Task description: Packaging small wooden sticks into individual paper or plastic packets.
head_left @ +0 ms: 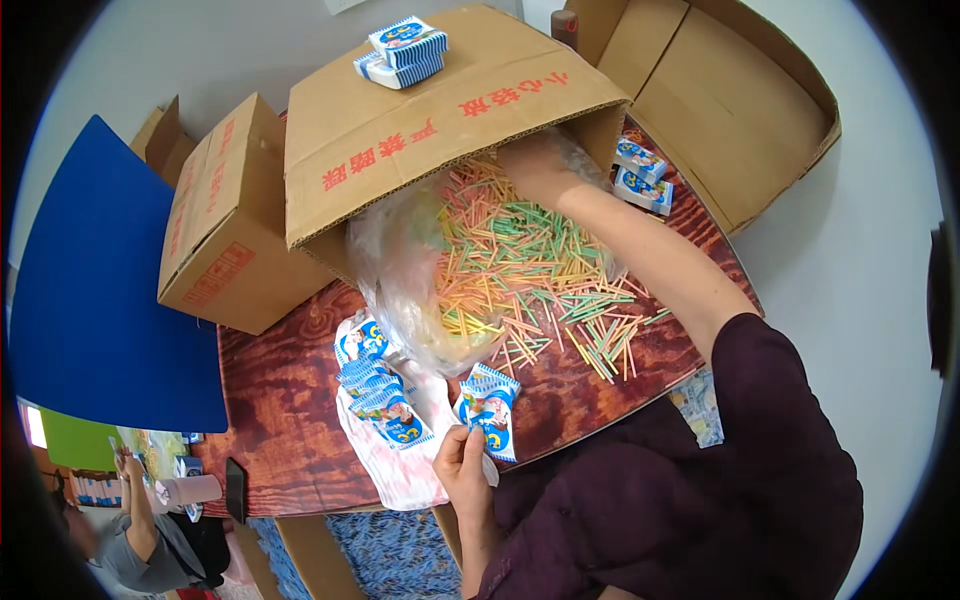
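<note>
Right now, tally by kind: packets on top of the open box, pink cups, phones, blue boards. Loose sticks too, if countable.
Packets on open box: 2
Pink cup: 1
Phone: 1
Blue board: 1
Total: 5
Sticks left out: too many, overlapping.

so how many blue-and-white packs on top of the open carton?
2 visible: the upper pack rests on the lower pack, which lies on the top of the open carton, toward its far edge. Another could be hidden behind them.
</note>
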`<action>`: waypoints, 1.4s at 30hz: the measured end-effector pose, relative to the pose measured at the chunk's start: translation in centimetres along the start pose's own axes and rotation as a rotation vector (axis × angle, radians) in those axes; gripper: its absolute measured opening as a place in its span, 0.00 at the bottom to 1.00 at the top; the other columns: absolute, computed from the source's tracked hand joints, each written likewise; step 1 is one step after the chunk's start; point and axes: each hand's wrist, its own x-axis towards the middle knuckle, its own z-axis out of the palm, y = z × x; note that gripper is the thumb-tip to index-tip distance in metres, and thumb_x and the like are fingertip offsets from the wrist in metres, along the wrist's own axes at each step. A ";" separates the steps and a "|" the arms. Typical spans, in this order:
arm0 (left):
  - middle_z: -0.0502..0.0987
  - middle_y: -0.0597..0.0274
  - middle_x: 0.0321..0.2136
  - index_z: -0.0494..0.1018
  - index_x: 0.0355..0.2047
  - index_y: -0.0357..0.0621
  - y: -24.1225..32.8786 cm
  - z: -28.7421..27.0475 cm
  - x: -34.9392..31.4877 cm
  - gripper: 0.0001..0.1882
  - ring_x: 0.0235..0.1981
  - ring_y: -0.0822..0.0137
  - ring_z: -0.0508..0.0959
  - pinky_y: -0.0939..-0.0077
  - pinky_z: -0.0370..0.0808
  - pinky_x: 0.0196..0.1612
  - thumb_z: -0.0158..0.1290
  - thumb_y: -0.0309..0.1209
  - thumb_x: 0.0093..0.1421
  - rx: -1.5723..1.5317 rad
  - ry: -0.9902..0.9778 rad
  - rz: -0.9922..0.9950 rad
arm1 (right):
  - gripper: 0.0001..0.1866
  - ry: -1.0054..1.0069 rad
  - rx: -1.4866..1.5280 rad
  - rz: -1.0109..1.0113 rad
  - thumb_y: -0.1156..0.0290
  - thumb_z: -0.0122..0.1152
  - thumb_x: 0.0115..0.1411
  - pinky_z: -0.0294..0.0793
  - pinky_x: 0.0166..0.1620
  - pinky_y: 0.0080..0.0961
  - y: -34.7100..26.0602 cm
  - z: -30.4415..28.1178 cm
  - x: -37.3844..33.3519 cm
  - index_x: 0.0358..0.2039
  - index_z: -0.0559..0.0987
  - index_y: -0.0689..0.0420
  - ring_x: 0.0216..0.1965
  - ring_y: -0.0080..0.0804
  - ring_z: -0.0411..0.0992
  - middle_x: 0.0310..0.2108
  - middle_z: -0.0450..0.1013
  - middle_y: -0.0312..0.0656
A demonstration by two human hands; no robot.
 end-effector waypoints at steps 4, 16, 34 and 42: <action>0.77 0.66 0.28 0.75 0.32 0.35 -0.1 0.1 0.1 0.01 0.29 0.78 0.74 0.85 0.69 0.35 0.54 0.21 0.60 -0.010 -0.003 -0.001 | 0.12 -0.069 0.065 -0.128 0.74 0.51 0.56 0.73 0.46 0.42 0.7 -0.4 -0.3 0.37 0.79 0.65 0.40 0.49 0.76 0.39 0.76 0.56; 0.76 0.68 0.27 0.74 0.32 0.35 0.4 0.6 -2.1 0.01 0.28 0.80 0.72 0.85 0.68 0.34 0.53 0.21 0.60 0.013 -0.036 -0.071 | 0.22 -0.402 0.986 0.149 0.69 0.49 0.61 0.77 0.33 0.30 1.2 0.8 0.3 0.56 0.68 0.62 0.26 0.33 0.76 0.36 0.76 0.49; 0.76 0.68 0.28 0.73 0.34 0.36 -0.3 0.8 -1.0 0.02 0.28 0.80 0.72 0.87 0.67 0.33 0.53 0.22 0.62 0.054 -0.058 -0.065 | 0.12 -0.714 1.892 0.407 0.64 0.59 0.63 0.42 0.14 0.16 0.2 -0.4 -7.2 0.28 0.69 0.55 0.12 0.12 0.49 0.13 0.56 0.26; 0.77 0.66 0.29 0.74 0.34 0.37 -0.4 1.9 -0.8 0.02 0.29 0.78 0.74 0.85 0.69 0.34 0.51 0.22 0.62 0.031 0.028 -0.092 | 0.08 -0.138 1.630 0.287 0.66 0.61 0.61 0.58 0.20 0.16 -5.3 -3.1 -16.8 0.30 0.77 0.58 0.16 0.15 0.60 0.17 0.65 0.30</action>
